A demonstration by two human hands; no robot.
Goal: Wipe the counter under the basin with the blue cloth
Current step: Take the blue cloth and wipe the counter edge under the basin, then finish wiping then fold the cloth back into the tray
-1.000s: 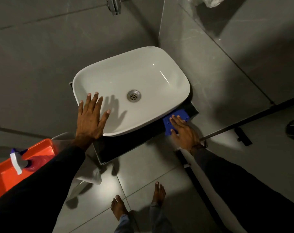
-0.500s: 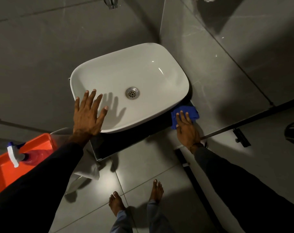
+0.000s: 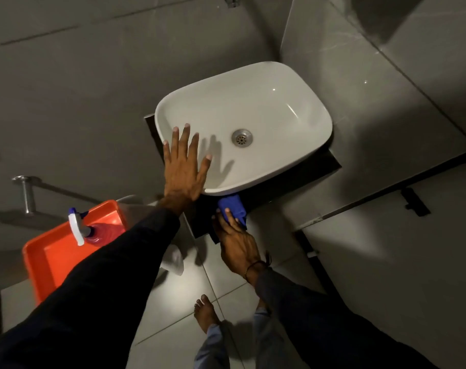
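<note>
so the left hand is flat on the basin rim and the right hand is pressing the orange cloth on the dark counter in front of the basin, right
Not quite: the cloth is blue, not orange. The head view shows the right hand pressing it on the dark counter in front of the basin, while the left hand lies flat on the basin rim. The orange thing is the tray at the left.

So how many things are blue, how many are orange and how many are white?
Blue: 1, the blue cloth
Orange: 1, the tray
White: 2, the basin and the spray bottle's trigger head
Total: 4
</note>
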